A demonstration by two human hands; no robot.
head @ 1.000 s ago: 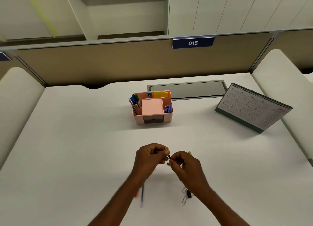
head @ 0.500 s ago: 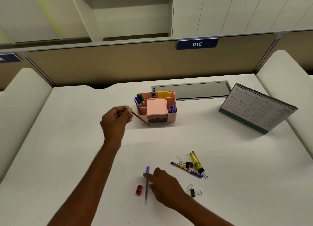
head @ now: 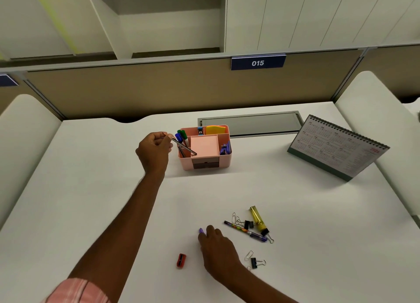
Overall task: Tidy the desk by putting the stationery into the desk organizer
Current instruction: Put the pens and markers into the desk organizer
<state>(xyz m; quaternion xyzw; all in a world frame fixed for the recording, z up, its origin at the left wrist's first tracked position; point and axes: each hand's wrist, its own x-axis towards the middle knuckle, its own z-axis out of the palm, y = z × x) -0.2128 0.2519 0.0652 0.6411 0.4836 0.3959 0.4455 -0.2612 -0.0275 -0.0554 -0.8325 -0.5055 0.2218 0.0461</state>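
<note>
Two hands are at work in our single head view, well apart from each other. Our left hand (head: 154,150) is out at the far side of the table (head: 91,189), just beside the left wall of the pink desk organizer (head: 205,164), and pinches the upper end of a thin dark pencil (head: 184,146). The pencil's long axis slants away from the hand, down and to the right. It crosses the left compartment, where the blue and green markers (head: 181,135) stand, and its tip shows against the edge of the pink notepad (head: 203,144). We cannot tell whether the tip is already inside the slot. We judge that the drop depends on this slant: the pencil must swing nearer upright so that it falls in beside the markers and does not lie across the rim. Our right hand (head: 218,250) lies near us, knuckles up, over a purple pen (head: 201,230). Only the pen's far end peeks out past the fingertips, and it points roughly towards the organizer. We cannot tell whether the fingers have closed on the pen or only rest on it. This hand is clearly the nearer one to everything not yet tidied: the red sharpener (head: 181,260) just to its left, the binder clips (head: 255,262) just to its right, and beyond them the patterned pen (head: 245,230), paper clips (head: 236,218) and yellow highlighter (head: 256,218) in a loose cluster. A desk calendar (head: 336,148) stands far right.
</note>
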